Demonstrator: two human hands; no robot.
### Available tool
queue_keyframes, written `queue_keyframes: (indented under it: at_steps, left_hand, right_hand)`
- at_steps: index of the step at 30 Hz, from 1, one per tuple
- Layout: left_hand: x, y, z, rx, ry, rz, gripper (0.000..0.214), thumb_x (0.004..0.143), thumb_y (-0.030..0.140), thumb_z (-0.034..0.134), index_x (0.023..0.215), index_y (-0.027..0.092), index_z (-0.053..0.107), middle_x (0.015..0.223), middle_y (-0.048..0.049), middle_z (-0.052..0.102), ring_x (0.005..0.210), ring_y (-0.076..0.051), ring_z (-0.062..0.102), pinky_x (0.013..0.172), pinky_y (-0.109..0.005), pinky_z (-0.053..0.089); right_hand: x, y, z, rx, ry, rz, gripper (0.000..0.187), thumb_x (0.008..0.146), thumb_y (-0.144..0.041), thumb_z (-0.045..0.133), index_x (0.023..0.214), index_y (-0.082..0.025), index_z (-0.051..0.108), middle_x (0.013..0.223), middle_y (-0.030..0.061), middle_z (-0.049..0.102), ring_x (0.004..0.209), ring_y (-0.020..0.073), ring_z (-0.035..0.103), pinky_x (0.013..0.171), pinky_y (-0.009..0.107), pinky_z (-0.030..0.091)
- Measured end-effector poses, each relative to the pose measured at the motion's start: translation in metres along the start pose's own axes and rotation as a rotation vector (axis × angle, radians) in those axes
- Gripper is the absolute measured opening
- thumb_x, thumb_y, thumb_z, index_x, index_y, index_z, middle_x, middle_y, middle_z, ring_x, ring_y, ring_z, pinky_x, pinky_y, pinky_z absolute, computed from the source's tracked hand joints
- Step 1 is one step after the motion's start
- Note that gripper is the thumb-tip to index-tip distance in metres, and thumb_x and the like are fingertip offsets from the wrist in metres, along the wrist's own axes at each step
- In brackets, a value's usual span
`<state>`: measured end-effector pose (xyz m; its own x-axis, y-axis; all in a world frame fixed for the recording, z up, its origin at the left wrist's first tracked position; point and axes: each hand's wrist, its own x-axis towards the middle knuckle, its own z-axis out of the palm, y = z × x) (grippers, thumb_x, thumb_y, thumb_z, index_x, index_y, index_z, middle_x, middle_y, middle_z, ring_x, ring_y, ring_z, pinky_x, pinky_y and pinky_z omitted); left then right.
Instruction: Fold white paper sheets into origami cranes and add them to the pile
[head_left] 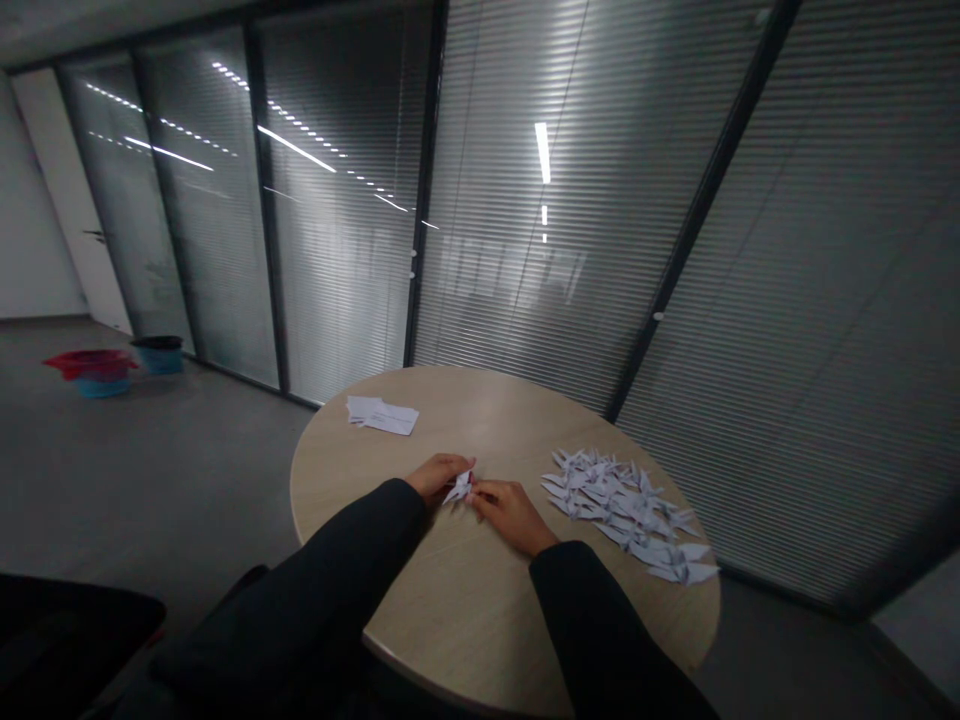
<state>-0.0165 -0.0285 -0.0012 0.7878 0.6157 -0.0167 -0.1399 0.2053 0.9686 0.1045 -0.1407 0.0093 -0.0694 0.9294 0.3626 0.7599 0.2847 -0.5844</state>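
While the left hand [439, 476] grips 1 paper [460, 487]—folded—the right hand [511, 513] pinches it.

Two hands [441, 476] [510, 510], one held folded paper [458, 488], one table [480, 595], two bins [94, 366] [159, 356] appear.

matt folded paper [458, 489], smooth wood-grain tabletop [465, 600], glossy glass panels [555, 210]

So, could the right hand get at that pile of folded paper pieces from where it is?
Probably yes: the pile of folded paper pieces lies near the right hand, and nothing visible stands between them on the table. That hand looks busy, though, holding a small folded paper with the left hand.
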Motion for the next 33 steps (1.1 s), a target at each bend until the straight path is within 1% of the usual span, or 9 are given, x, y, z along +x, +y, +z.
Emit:
queue_keyframes:
  at_steps: [9, 14, 22, 33]
  left_hand:
    - [-0.0021, 0.0018, 0.0023, 0.011, 0.018, 0.01, 0.04, 0.057, 0.048, 0.074, 0.057, 0.01, 0.059, 0.049, -0.0015, 0.055, 0.045, -0.009, 0.047, 0.047, -0.023, 0.032]
    - [-0.0012, 0.0014, 0.0016, 0.015, 0.005, 0.016, 0.042, 0.055, 0.049, 0.075, 0.057, 0.01, 0.06, 0.048, -0.0008, 0.054, 0.043, -0.008, 0.046, 0.045, -0.023, 0.03]
    - [0.0002, -0.0004, 0.0002, 0.014, -0.006, 0.022, 0.04, 0.058, 0.048, 0.074, 0.058, 0.01, 0.06, 0.049, -0.001, 0.054, 0.044, -0.008, 0.046, 0.046, -0.023, 0.03]
    - [0.002, -0.0017, -0.0012, -0.009, -0.022, 0.032, 0.045, 0.053, 0.052, 0.075, 0.059, 0.011, 0.06, 0.05, -0.0017, 0.055, 0.045, -0.009, 0.048, 0.047, -0.024, 0.031]
  right_hand:
    - [0.0001, 0.0027, 0.0014, 0.009, 0.009, 0.007, 0.021, 0.083, -0.025, 0.052, 0.067, -0.017, 0.063, 0.057, -0.0011, 0.06, 0.055, 0.0108, 0.054, 0.056, 0.02, 0.036]
    - [0.0, 0.0013, 0.0012, 0.008, 0.011, 0.008, 0.02, 0.083, -0.024, 0.052, 0.068, -0.016, 0.063, 0.058, -0.0009, 0.061, 0.056, 0.011, 0.054, 0.057, 0.02, 0.037]
    - [-0.0006, -0.0016, 0.0, 0.016, 0.014, -0.01, 0.021, 0.084, -0.024, 0.052, 0.068, -0.016, 0.063, 0.058, -0.001, 0.06, 0.056, 0.0107, 0.054, 0.057, 0.02, 0.037]
    - [0.0001, 0.0007, 0.0007, 0.019, 0.014, -0.025, 0.021, 0.085, -0.025, 0.051, 0.07, -0.017, 0.063, 0.06, -0.0008, 0.061, 0.057, 0.0111, 0.055, 0.059, 0.02, 0.039]
